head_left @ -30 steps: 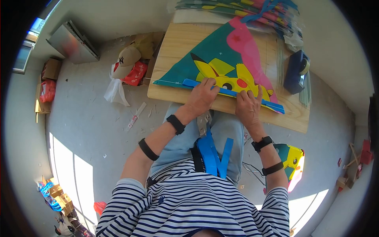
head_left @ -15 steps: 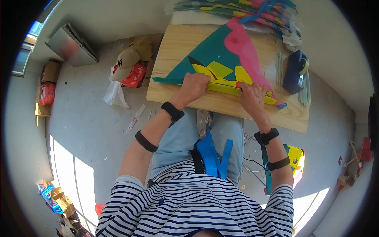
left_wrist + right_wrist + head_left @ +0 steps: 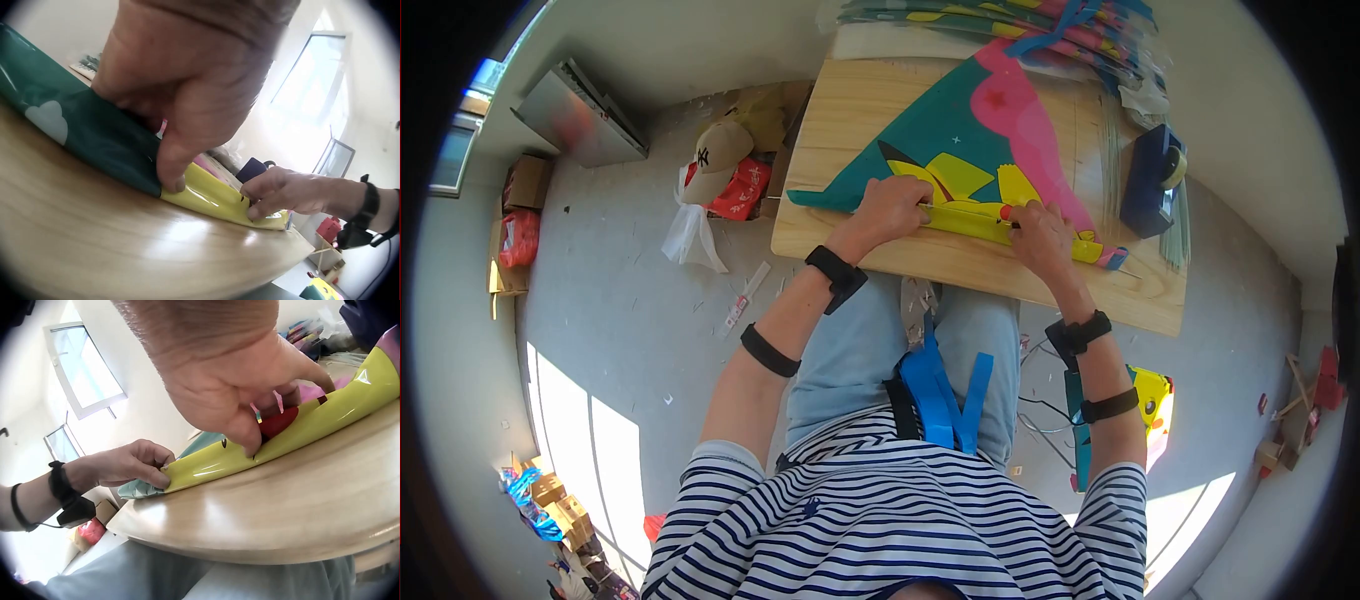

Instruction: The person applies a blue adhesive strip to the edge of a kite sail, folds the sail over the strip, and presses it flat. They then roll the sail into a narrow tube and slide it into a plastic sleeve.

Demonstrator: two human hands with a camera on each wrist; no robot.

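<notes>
A triangular green, pink and yellow printed sheet (image 3: 940, 125) lies on the wooden table (image 3: 840, 100), its near edge folded over into a long band. My left hand (image 3: 890, 208) pinches that band left of the middle; in the left wrist view the thumb of the left hand (image 3: 181, 81) presses where green meets yellow. Further right, my right hand (image 3: 1043, 240) grips the yellow part, and in the right wrist view the right hand (image 3: 225, 381) has its thumb on the yellow fold (image 3: 281, 440) beside a red spot. A thin rod end shows past the sheet's right corner.
A dark blue tape dispenser (image 3: 1142, 185) stands at the table's right side beside thin sticks (image 3: 1174, 240). Bundled printed sheets (image 3: 960, 15) lie at the far edge. Blue strips (image 3: 940, 395) rest on the lap. A cap (image 3: 724, 147) and bags are left of the table.
The blue strip along the sheet's near edge has gone under the turned-over yellow and green band. My left hand has moved left and both hands have changed their hold on the edge.
</notes>
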